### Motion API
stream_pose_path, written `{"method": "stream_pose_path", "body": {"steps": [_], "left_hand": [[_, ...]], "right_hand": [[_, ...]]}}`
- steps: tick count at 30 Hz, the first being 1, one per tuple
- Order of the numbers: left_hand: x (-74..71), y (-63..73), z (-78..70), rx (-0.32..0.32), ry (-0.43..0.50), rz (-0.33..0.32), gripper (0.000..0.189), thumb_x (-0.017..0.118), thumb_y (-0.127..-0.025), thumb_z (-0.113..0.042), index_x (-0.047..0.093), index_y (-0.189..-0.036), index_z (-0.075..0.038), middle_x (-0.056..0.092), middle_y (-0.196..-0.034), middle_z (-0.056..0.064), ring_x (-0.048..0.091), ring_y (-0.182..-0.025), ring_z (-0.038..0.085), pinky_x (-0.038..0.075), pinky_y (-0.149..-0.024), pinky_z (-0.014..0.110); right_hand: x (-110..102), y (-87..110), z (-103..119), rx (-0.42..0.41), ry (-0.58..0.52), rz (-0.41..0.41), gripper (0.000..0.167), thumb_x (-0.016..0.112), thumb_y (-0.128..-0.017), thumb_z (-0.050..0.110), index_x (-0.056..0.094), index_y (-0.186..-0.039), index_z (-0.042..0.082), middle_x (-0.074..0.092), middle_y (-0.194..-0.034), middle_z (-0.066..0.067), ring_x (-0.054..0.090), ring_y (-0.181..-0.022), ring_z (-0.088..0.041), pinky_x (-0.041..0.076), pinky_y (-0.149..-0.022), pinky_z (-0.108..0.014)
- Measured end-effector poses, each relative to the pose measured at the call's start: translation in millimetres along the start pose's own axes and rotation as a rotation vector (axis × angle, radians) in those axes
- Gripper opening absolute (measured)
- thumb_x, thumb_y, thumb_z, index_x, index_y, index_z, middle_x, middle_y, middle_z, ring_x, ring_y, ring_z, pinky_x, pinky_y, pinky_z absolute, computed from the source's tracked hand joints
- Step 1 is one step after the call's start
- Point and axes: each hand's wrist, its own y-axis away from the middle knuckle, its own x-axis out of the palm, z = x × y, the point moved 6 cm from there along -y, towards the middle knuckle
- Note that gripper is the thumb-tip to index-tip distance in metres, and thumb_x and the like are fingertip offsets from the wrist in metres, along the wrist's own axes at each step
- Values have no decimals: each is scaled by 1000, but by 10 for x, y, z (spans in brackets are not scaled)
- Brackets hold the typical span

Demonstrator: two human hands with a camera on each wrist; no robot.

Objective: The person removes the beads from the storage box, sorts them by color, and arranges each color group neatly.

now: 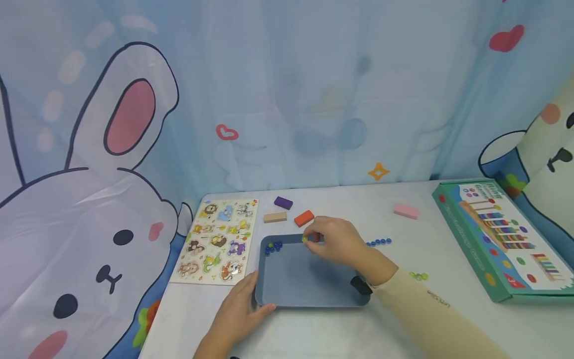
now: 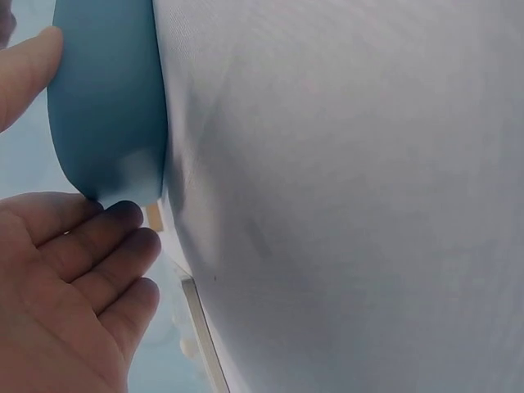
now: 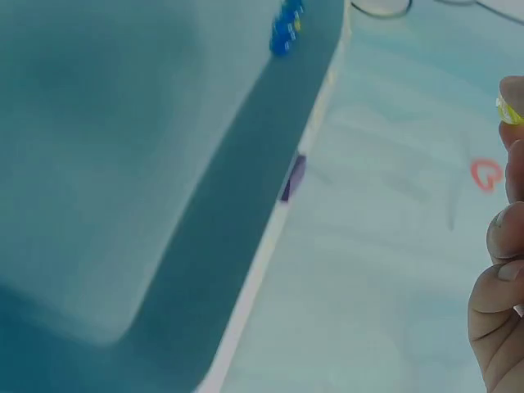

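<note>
Thumb and fingertips of my right hand (image 1: 336,241) pinch a small yellow-green bead (image 3: 509,111), held over the far edge of the blue-grey tray (image 1: 309,279). A cluster of blue beads (image 1: 278,245) with yellow-green among them lies in the tray's far left corner. My left hand (image 1: 237,309) holds the tray's near left corner, thumb at the front side and fingers along the left side. On the table, right of the tray, a row of blue beads (image 1: 381,242) is partly hidden by the right hand. Nearer lies a short row of yellow-green beads (image 1: 419,275).
An animal puzzle board (image 1: 215,242) lies left of the tray. Behind the tray are purple (image 1: 283,202), tan (image 1: 275,217) and orange (image 1: 304,218) blocks. A pink block (image 1: 406,211) sits farther right, before a green box (image 1: 506,239). A printed curtain (image 1: 287,99) hangs behind.
</note>
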Motion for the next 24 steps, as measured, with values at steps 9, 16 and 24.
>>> {"method": "stream_pose_path", "body": {"steps": [9,16,24], "left_hand": [[21,8,0,-6,13,13,101,75,-87,-65,38,-162,-8,44,-165,12,43,-152,35,38,-126,56],[23,-6,27,-18,-5,13,103,73,-86,-69,37,-163,-11,43,-166,9,43,-153,33,38,-126,56],[-4,11,-6,-20,25,11,101,77,-86,-64,38,-162,-9,42,-167,10,42,-153,34,37,-126,56]], "right_hand": [[-475,325,-419,73,41,-98,15,89,-82,20,79,-93,21,57,-73,9,43,-64,-3,36,-51,-19],[-831,721,-788,125,105,-184,18,89,-79,13,79,-92,19,56,-72,11,40,-64,-2,35,-52,-19],[-1006,1168,-1130,255,144,-183,17,89,-78,14,79,-92,17,54,-73,11,41,-66,-5,34,-53,-20]]}}
